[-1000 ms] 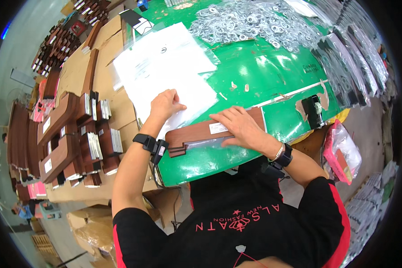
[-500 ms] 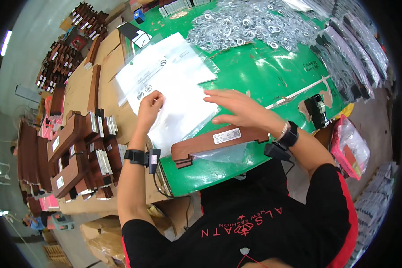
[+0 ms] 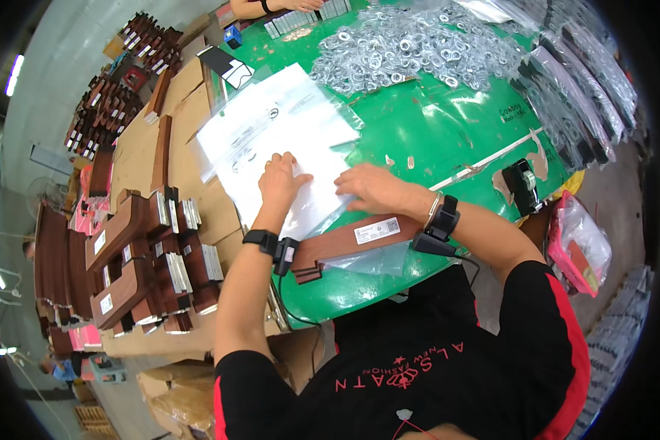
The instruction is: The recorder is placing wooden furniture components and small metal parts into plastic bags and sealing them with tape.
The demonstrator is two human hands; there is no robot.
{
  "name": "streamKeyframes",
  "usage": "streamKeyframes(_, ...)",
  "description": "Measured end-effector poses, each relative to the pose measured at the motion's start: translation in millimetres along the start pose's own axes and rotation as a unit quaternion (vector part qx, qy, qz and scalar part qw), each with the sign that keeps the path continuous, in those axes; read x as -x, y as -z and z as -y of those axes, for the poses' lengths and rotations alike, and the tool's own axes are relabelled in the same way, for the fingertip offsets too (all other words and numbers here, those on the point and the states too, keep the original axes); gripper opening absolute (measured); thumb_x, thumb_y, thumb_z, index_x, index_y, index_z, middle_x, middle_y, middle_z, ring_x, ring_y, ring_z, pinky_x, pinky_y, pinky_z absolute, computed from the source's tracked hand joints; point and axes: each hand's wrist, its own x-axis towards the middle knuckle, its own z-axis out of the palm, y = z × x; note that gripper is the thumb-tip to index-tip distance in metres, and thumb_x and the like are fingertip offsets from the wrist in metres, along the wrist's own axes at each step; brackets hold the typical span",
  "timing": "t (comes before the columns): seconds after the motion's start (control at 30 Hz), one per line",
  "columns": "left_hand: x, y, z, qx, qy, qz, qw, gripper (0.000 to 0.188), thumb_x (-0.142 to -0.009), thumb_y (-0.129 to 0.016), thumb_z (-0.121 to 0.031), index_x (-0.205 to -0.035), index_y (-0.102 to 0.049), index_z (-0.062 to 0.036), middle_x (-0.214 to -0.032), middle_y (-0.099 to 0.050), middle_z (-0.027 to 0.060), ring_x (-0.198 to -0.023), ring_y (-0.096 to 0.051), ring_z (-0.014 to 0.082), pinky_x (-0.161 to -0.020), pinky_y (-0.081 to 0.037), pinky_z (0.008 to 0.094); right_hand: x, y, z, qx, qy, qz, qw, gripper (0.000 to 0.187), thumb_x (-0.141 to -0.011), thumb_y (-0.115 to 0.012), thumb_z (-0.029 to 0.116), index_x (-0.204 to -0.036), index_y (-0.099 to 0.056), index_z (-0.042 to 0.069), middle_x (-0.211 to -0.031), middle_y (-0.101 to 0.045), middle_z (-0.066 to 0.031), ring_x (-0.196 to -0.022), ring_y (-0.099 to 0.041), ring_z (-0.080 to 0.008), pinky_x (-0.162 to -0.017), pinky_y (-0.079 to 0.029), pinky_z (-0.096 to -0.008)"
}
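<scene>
White sheets in clear plastic bags (image 3: 260,117) lie stacked on a green table. My left hand (image 3: 280,183) rests on the near part of the stack, its thumb apart from the bent fingers. My right hand (image 3: 378,188) is at the stack's right edge, with fingers apart and slightly curved, fingertips touching the plastic. Neither hand visibly grips anything. Nearer to me lies a dark brown wooden piece (image 3: 337,246) with a notched end and a white label (image 3: 377,230), on top of a clear plastic bag (image 3: 374,262). My right wrist is over its right end.
Stacked brown wooden parts (image 3: 136,257) stand on cardboard at the left. A heap of bagged metal rings (image 3: 418,48) covers the far side. A black tape dispenser (image 3: 521,187) sits at right, by a pink bin (image 3: 565,246). A co-worker's hand (image 3: 301,5) touches small grey blocks.
My left hand has moved right and come down on the bags, its fingers no longer pinched. My right hand has lowered to the stack's edge. A co-worker's hand has appeared at the far edge.
</scene>
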Motion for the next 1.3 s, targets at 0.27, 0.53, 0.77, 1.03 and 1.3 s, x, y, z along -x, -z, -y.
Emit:
streamKeyframes(0.27,-25.9,-3.5,41.0,0.278,0.113,0.001,0.954,0.017,-0.086,-0.07,-0.025,-0.087,-0.075,-0.0096,-0.073,-0.069,0.0062,-0.07,-0.066,0.0205,-0.066,-0.049,0.0361,6.5,-6.3,1.1,-0.018,-0.023,0.024,0.999,0.036,-0.08,-0.076,0.018,-0.113,-0.07,0.004,-0.135,-0.061,-0.0103,-0.127,-0.055,-0.0281,-0.11,-0.041,-0.0526)
streamKeyframes(0.53,-22.5,175.1,53.7,0.458,0.042,-0.379,0.803,0.019,-0.098,-0.066,-0.019,-0.091,-0.069,-0.0014,-0.083,-0.066,-0.0015,-0.071,-0.053,0.0086,-0.061,-0.041,0.0243,9.5,-10.6,-6.1,-0.009,-0.032,0.049,0.998,0.038,-0.081,-0.075,0.021,-0.116,-0.07,0.005,-0.14,-0.058,-0.0103,-0.132,-0.051,-0.028,-0.114,-0.036,-0.0559)
streamKeyframes(0.77,94.1,137.3,-34.2,0.199,-0.045,-0.263,0.943,0.008,-0.093,-0.066,-0.007,-0.088,-0.064,-0.0003,-0.08,-0.058,0.0108,-0.066,-0.054,0.0235,-0.06,-0.042,0.0321,-18.5,21.3,65.0,-0.555,-0.095,-0.054,0.825,0.046,-0.091,-0.074,0.035,-0.123,-0.067,0.003,-0.113,-0.072,-0.0108,-0.103,-0.067,-0.0138,-0.089,-0.052,-0.0277)
streamKeyframes(1.03,146.7,93.8,-55.4,0.437,0.149,-0.189,0.867,0.02,-0.1,-0.061,-0.017,-0.09,-0.065,-0.0007,-0.093,-0.069,0.0068,-0.073,-0.067,0.015,-0.062,-0.054,0.0235,-13.5,-4.8,95.7,-0.616,-0.192,-0.148,0.749,0.017,-0.092,-0.072,0.015,-0.095,-0.065,-0.001,-0.086,-0.072,-0.0092,-0.08,-0.069,-0.0128,-0.071,-0.054,-0.0254)
streamKeyframes(1.3,172.9,76.7,-59.6,0.704,0.186,-0.177,0.662,0.024,-0.101,-0.06,-0.013,-0.12,-0.054,-0.0009,-0.103,-0.065,0.0111,-0.09,-0.068,0.0186,-0.078,-0.058,0.0303,10.0,-14.4,106.9,-0.512,-0.248,-0.219,0.793,0.025,-0.085,-0.077,0.016,-0.09,-0.062,-0.003,-0.079,-0.071,-0.0123,-0.073,-0.072,-0.0165,-0.063,-0.054,-0.0256)
